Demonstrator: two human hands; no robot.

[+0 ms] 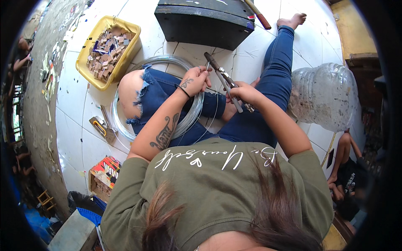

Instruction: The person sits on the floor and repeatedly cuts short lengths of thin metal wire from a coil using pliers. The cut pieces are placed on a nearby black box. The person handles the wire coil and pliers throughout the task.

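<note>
My left hand (196, 82) is closed around a thin metal wire, whose end stands up by the fingers. Just to its right, my right hand (244, 93) grips a long, worn plier-like tool (222, 74) by its lower part. The tool slants from upper left to lower right, with two handle ends past my hand; its exact kind is unclear. A large coil of silvery wire (193, 120) lies around my bent left knee, and strands run from it toward my left hand.
Ahead stands a black box (203, 26) with a wooden-handled tool (260, 17) on it. A yellow basin (137, 28) of small brown blocks is at the far left. Left lie a yellow-handled tool (99, 126) and a carton (95, 180). Right are a clear jug (324, 96) and another person (349, 167).
</note>
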